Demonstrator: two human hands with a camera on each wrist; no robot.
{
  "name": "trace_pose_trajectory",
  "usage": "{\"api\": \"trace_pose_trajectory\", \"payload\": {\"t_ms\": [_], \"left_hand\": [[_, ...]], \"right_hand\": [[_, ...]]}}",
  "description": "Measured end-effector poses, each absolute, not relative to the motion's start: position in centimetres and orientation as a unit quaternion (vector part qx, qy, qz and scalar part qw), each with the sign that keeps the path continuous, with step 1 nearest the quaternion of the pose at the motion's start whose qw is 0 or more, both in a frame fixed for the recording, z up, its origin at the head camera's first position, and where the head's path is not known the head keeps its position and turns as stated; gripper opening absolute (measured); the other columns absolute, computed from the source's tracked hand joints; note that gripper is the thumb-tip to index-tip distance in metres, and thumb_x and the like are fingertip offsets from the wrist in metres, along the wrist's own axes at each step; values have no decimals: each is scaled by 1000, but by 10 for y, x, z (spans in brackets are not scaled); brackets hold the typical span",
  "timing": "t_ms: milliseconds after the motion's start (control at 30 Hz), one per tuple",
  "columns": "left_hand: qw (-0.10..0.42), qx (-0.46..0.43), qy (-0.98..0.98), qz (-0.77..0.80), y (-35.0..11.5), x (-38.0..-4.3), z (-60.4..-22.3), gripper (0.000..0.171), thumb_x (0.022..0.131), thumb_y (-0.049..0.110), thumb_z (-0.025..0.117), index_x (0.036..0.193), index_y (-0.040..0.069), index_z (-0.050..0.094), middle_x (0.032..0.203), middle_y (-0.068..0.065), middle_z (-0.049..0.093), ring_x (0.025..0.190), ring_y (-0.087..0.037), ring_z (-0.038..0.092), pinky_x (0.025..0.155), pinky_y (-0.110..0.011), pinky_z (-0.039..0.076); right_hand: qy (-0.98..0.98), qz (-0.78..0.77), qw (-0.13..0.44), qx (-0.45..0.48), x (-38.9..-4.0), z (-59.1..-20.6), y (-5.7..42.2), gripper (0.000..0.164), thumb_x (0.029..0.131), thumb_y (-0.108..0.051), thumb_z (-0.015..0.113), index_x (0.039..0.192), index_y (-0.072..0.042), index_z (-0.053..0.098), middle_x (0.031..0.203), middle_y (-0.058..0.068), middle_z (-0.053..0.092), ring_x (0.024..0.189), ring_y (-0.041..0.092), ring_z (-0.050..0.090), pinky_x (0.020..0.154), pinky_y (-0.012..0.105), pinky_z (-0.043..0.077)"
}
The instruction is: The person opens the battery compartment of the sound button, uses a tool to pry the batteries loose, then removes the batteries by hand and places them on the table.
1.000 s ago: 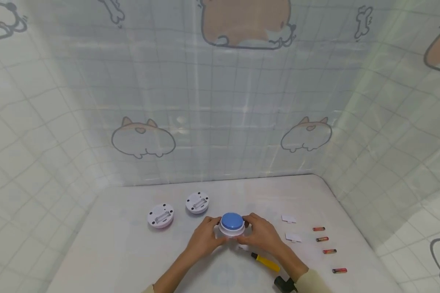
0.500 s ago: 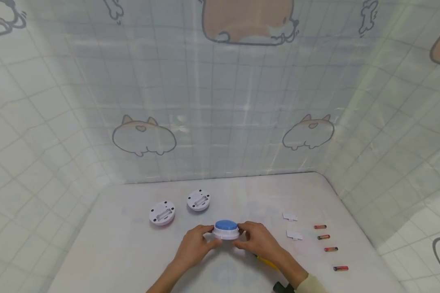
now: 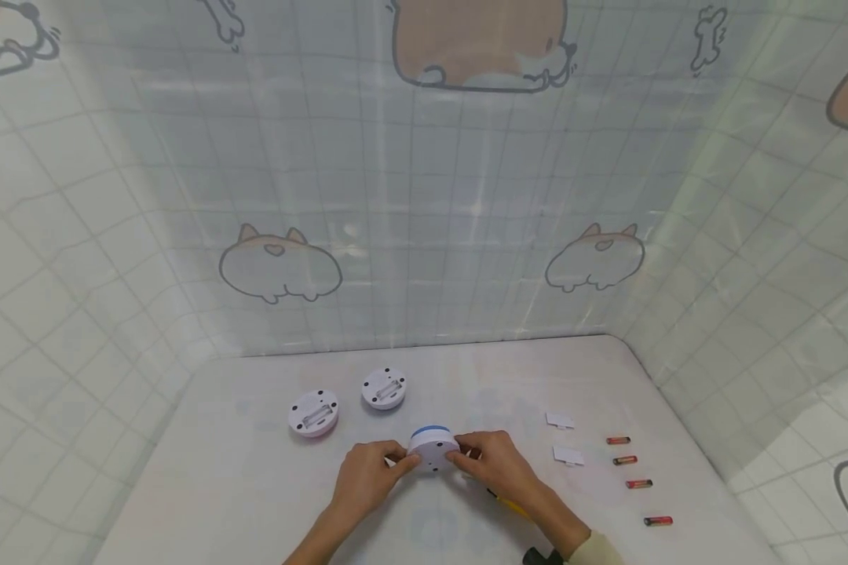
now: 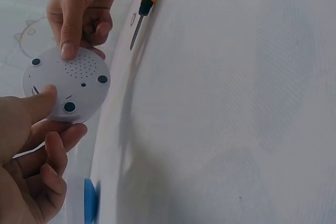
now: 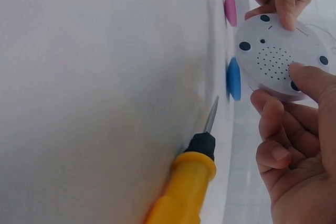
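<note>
Both hands hold a round white push button [image 3: 433, 457] with a blue top, tilted so its underside faces the wearer. The left hand [image 3: 367, 475] pinches its left edge, thumb on the underside and fingers behind. My right hand [image 3: 498, 464] pinches the opposite edge the same way. Speaker holes and dark round feet show on the push button [image 4: 68, 85] in the left wrist view. Under the right forearm lies a yellow screwdriver [image 3: 514, 506], its metal tip plain in the right wrist view. The blue top is mostly hidden behind the body.
Two more white push buttons, the nearer [image 3: 314, 416] and the farther [image 3: 385, 389], lie underside up with battery slots exposed. On the right are two white battery covers [image 3: 568, 456] and several red batteries [image 3: 639, 484]. A dark object [image 3: 542, 557] is partly cut off at the bottom.
The push button has been lowered slightly and moved a little left. It has tipped from blue top up to underside facing the wearer, with both hands still gripping it.
</note>
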State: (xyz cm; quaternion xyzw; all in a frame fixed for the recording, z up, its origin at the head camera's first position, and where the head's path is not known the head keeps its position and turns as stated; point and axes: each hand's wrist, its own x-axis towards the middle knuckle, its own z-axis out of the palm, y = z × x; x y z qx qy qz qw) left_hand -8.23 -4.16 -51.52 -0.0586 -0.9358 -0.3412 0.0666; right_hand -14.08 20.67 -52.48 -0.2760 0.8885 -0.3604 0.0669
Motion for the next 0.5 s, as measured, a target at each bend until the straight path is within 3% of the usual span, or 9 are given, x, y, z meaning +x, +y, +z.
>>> {"api": "trace_pose_trajectory", "payload": {"t_ms": [367, 500], "left_hand": [[57, -57, -945, -316, -43, -86, -518, 22, 89, 49, 72, 81, 28, 70, 72, 20, 63, 62, 3, 52, 54, -21, 41], [55, -56, -945, -319, -42, -86, -517, 21, 90, 47, 72, 81, 28, 68, 72, 19, 62, 62, 3, 52, 54, -22, 40]], "right_hand": [[892, -374, 47, -248, -138, -526, 203, 47, 95, -45, 67, 122, -6, 73, 91, -7, 75, 69, -2, 59, 61, 20, 50], [895, -367, 38, -249, -137, -525, 202, 44, 96, -40, 68, 126, -9, 70, 85, -11, 72, 68, -2, 57, 61, 20, 49]]}}
